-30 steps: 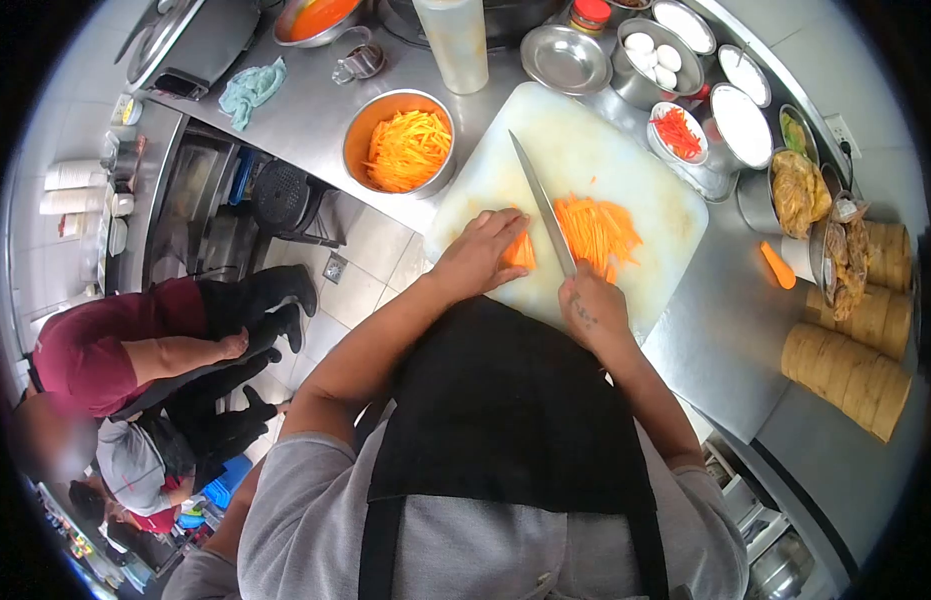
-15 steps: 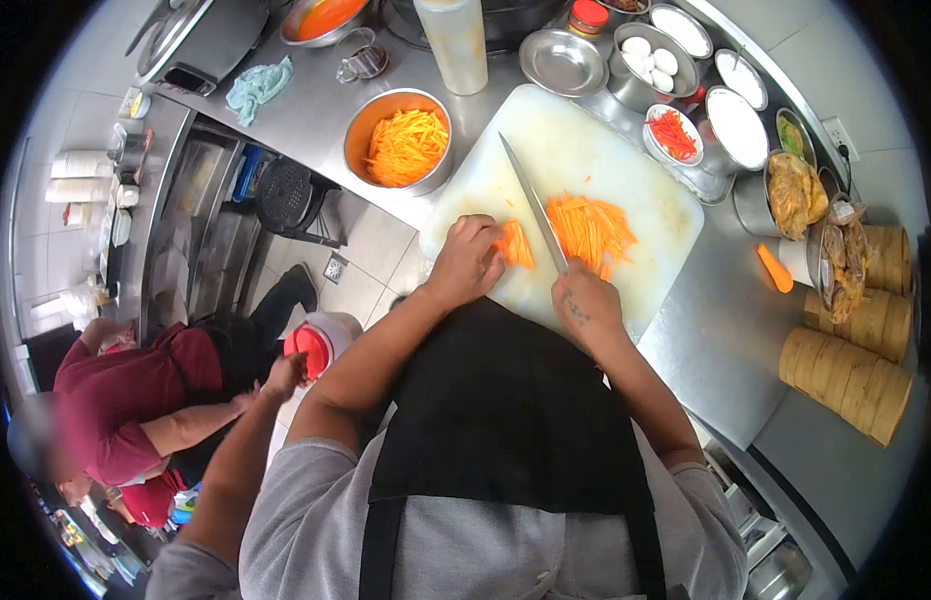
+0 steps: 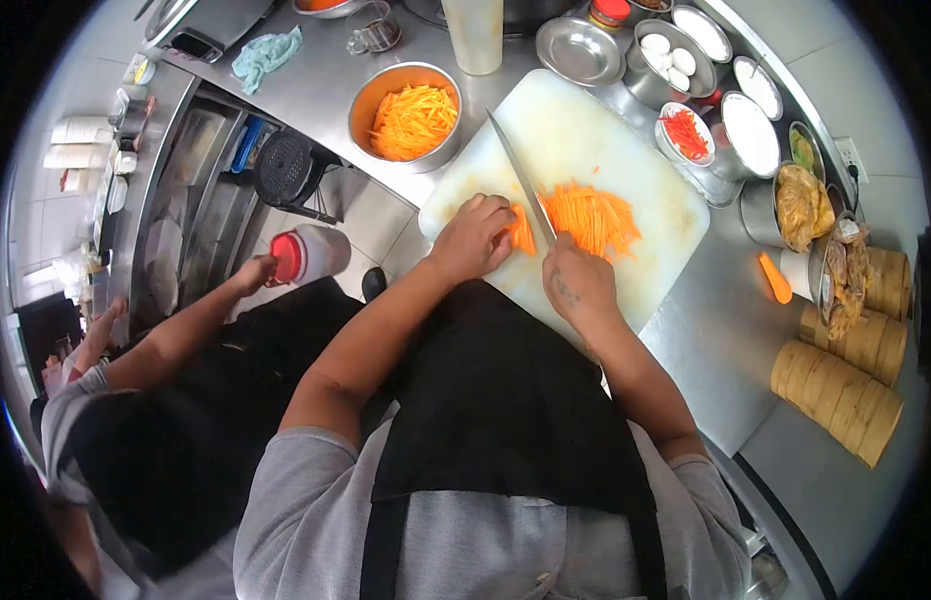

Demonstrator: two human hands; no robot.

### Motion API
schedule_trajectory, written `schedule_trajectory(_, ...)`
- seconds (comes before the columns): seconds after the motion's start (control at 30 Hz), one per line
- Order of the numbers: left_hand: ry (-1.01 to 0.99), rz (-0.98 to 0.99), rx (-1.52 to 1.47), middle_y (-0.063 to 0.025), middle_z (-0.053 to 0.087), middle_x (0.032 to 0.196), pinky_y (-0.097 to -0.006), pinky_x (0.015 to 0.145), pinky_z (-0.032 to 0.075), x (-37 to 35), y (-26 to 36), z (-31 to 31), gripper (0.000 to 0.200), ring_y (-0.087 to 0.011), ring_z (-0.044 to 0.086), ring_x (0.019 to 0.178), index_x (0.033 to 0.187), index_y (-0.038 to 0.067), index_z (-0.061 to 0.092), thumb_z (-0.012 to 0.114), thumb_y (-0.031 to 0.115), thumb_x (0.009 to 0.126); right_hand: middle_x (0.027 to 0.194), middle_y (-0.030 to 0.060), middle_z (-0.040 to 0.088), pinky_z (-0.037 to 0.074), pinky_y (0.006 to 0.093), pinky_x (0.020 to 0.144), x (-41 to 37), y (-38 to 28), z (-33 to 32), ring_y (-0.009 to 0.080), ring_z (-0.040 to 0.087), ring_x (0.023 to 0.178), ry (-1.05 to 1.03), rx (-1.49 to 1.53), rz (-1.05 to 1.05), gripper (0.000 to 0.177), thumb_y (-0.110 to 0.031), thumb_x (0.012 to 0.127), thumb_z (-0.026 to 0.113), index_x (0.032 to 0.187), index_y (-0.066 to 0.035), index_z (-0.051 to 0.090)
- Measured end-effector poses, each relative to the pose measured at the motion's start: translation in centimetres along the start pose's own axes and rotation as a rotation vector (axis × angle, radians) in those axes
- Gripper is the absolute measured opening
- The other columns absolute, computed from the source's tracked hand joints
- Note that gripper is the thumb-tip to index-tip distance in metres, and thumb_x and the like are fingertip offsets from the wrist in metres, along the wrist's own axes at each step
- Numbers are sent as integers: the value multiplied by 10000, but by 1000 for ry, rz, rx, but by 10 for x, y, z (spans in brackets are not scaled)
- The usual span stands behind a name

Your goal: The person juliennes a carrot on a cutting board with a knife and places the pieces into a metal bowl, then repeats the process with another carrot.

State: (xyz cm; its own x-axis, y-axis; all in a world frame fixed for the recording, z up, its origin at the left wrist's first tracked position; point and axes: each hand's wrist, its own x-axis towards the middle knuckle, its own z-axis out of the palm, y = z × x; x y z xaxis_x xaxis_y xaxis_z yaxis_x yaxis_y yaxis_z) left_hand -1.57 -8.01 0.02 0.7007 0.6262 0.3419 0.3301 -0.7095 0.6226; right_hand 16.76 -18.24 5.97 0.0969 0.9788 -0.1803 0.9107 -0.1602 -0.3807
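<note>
On a white cutting board [image 3: 645, 170], my right hand [image 3: 577, 278] grips the handle of a long kitchen knife [image 3: 521, 178]. Its blade points away from me, between two groups of carrot. My left hand [image 3: 473, 238], fingers curled, holds down a small stack of carrot slices [image 3: 523, 232] just left of the blade. To the right of the knife lies a spread heap of carrot strips [image 3: 593, 220]. A steel bowl [image 3: 357, 112] full of shredded carrot [image 3: 413, 122] stands beyond the board's left corner.
A co-worker's hand [image 3: 255, 274] holds a red-lidded container [image 3: 320, 252] at my left. Eggs in a pot [image 3: 640, 90], a bowl of red strips [image 3: 685, 135] and bagged food [image 3: 800, 205] line the right. A peeled carrot [image 3: 775, 278] lies near bamboo steamers [image 3: 835, 400].
My view has shifted slightly. Both hands stay at the carrot, the left closer to the blade. A co-worker in grey has moved forward with the red-lidded container, and the maroon-shirted person no longer shows.
</note>
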Motion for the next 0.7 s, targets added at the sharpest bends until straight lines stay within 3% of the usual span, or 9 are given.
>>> schedule_trajectory(0.13, -5, -12, 2, -140, 598, 1093, -419, 911, 462, -1, 2, 1, 334, -332, 563, 1004, 1068, 53, 614, 689, 28, 743, 679, 224, 657, 530, 520, 633, 4, -4, 0, 413, 672, 652, 22, 8, 5, 181, -174, 959, 522, 896, -5, 534)
schedule_trajectory(0.2, -10, -15, 32, -134, 599, 1097, -423, 920, 456, -2, 3, 0, 329, -328, 559, 1013, 1069, 58, 611, 696, 50, 752, 764, 281, 678, 531, 570, 702, 7, -9, -5, 465, 682, 722, -102, 33, 77, 219, -184, 958, 488, 926, 21, 556)
schedule_trajectory(0.43, -33, -15, 8, -126, 599, 1091, -420, 923, 458, -1, 1, -1, 314, -327, 555, 1025, 1066, 61, 614, 694, 59, 762, 779, 284, 680, 536, 562, 725, 16, -20, -16, 467, 687, 755, -159, 6, 120, 215, -185, 955, 493, 934, 20, 557)
schedule_trajectory(0.7, -28, -23, -15, -132, 581, 1020, -416, 843, 471, 6, 1, -4, 316, -335, 550, 936, 1031, 43, 604, 698, 15, 730, 792, 274, 688, 539, 534, 747, 13, -40, -31, 448, 693, 782, -197, -26, 140, 201, -165, 944, 513, 967, 27, 568)
